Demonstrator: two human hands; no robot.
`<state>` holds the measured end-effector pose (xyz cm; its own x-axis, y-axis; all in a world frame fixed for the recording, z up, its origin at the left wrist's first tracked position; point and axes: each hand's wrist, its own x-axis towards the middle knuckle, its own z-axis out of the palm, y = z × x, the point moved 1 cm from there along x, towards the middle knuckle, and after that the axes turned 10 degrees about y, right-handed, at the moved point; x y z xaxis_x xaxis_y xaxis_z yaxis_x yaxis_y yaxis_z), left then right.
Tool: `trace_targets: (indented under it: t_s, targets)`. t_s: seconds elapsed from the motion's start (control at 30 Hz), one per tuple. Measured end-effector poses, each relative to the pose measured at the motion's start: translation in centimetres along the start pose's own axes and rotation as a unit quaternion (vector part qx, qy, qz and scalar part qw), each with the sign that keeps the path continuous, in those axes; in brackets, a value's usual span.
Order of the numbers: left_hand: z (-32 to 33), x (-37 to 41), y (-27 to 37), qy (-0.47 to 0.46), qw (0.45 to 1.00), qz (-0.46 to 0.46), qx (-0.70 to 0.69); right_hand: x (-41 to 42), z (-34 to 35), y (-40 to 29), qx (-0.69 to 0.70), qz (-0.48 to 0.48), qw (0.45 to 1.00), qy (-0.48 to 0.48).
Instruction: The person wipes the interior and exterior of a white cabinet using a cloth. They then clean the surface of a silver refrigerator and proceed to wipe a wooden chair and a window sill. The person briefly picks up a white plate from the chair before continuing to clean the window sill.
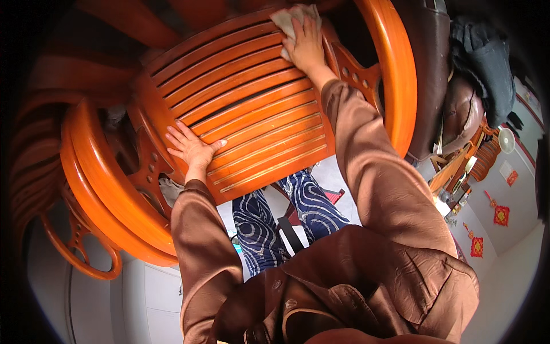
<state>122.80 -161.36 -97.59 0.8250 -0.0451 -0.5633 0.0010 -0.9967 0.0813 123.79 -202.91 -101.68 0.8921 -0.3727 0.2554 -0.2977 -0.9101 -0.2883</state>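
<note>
Before me is a slatted wooden chair seat [258,109], glossy orange-brown, with dark gaps between its slats. My left hand [189,145] rests palm down on the left part of the seat, its fingers spread and nothing in it. At the far right corner of the seat, my right hand [307,47] holds a pale cloth [281,20] pressed against the wood. Part of the cloth is hidden under the palm and fingers.
Curved wooden armrests rise at the left [116,172] and right [401,81] of the seat. A brown leather sofa [425,77] adjoins the right side, with dark clothing [490,69] on it. A greyish cloth [171,191] lies beneath the left armrest.
</note>
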Motion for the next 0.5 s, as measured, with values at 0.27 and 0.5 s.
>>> trace_targets:
  t_s: [0.27, 0.5]
  targets:
    - [0.7, 0.2, -0.7, -0.002, 1.0, -0.01, 0.019, -22.9, -13.8, -3.8, 0.043, 0.083, 0.988, -0.126]
    - [1.0, 0.3, -0.6, 0.026, 0.999, 0.025, 0.01, -21.3, -10.0, -7.9, -0.02, 0.128, 0.991, -0.014]
